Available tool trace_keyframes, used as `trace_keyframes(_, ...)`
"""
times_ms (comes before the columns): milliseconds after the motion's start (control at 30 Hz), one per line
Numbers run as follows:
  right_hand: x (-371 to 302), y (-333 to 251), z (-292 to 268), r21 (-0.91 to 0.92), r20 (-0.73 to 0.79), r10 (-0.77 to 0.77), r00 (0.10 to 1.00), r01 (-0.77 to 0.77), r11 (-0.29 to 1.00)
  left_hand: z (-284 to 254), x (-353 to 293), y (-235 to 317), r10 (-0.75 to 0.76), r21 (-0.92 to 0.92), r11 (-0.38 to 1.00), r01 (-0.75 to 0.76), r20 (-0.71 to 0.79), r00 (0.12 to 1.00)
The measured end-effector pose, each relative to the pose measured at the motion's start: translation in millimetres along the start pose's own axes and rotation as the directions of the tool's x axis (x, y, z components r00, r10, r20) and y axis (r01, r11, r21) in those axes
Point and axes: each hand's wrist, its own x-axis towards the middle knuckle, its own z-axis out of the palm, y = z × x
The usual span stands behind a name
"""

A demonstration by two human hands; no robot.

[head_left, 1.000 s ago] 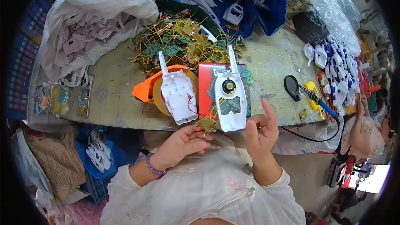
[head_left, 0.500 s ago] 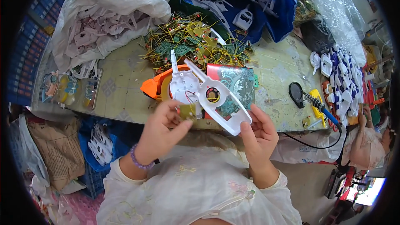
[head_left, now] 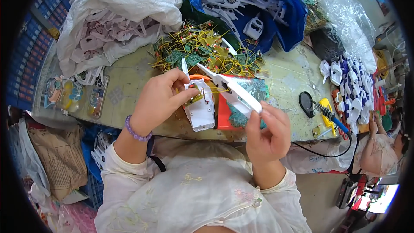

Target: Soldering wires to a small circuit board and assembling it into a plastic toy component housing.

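My left hand (head_left: 160, 97), a beaded bracelet at its wrist, pinches a small green circuit board (head_left: 197, 99) over a white plastic housing half (head_left: 201, 117). The housing lies near the table's front edge, its narrow stem pointing away from me. My right hand (head_left: 271, 134) grips the near end of a second white plastic shell half (head_left: 242, 98), which is tilted up on edge above the table. A yellow wire runs between the board and this shell. Part of an orange plastic piece (head_left: 199, 77) shows behind the housing; the rest is hidden by my left hand.
Behind lies a heap of circuit boards with yellow wires (head_left: 189, 47). A red box (head_left: 224, 114) sits under the raised shell. To the right are a soldering iron (head_left: 330, 111), a black round stand (head_left: 306, 103) and stacked white-and-purple parts (head_left: 354, 82). Sacks of white parts (head_left: 129, 4) line the back.
My left hand has moved the board forward and up, over the housing. The housing now lies lower and its near end shows. My right hand has turned its shell onto its edge.
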Motion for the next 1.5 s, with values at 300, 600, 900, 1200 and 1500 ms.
trace_keyframes(300,-4,-12,29,0.118,0.181,-0.378,0.908,0.361,0.925,8,16,-10,0.185,0.17,0.97,-0.175,-0.042,0.982)
trace_keyframes(600,-17,-12,29,0.26,0.405,-0.471,0.783,0.396,0.881,3,11,-17,0.214,0.114,0.972,-0.205,-0.071,0.974)
trace_keyframes(900,-22,-10,27,0.269,0.468,-0.484,0.74,0.402,0.875,-36,37,-37,0.009,-0.047,0.999,-0.004,0.097,0.995)
trace_keyframes(1200,-22,-9,26,0.217,0.564,-0.447,0.695,0.398,0.892,-3,55,-33,-0.096,-0.08,0.991,0.106,0.117,0.988)
trace_keyframes(1500,-24,-12,23,0.234,0.563,-0.449,0.694,0.387,0.892,-2,40,-8,-0.014,-0.332,0.94,0.073,0.176,0.984)
